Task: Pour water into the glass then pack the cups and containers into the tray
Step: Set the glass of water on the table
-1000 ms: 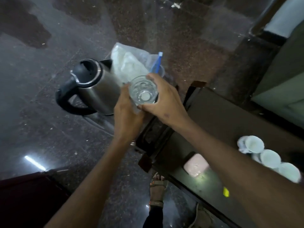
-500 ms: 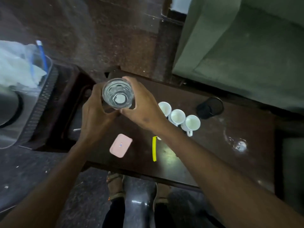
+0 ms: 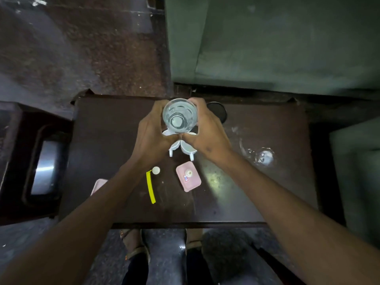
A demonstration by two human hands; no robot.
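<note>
A clear glass (image 3: 179,115) with water in it is held upright above the dark wooden table (image 3: 107,140). My left hand (image 3: 152,134) grips its left side and my right hand (image 3: 207,132) grips its right side. Directly under the glass and my hands stand white cups (image 3: 182,148), mostly hidden, with two handles showing toward me. A pink container (image 3: 188,178) with a small white cap on it lies nearer to me. A second pink container (image 3: 98,185) shows partly behind my left forearm. A steel tray (image 3: 44,167) sits on a low stand at the left.
A yellow strip (image 3: 150,187) and a small white cap (image 3: 155,170) lie near the table's front. A black round lid (image 3: 217,112) sits behind my right hand. A wet patch (image 3: 261,155) marks the table's right side. A green sofa (image 3: 267,42) stands behind.
Both hands have carried the glass from beside the kettle at the left over to the table, ending above the white cups. The kettle and plastic bag have left the view.
</note>
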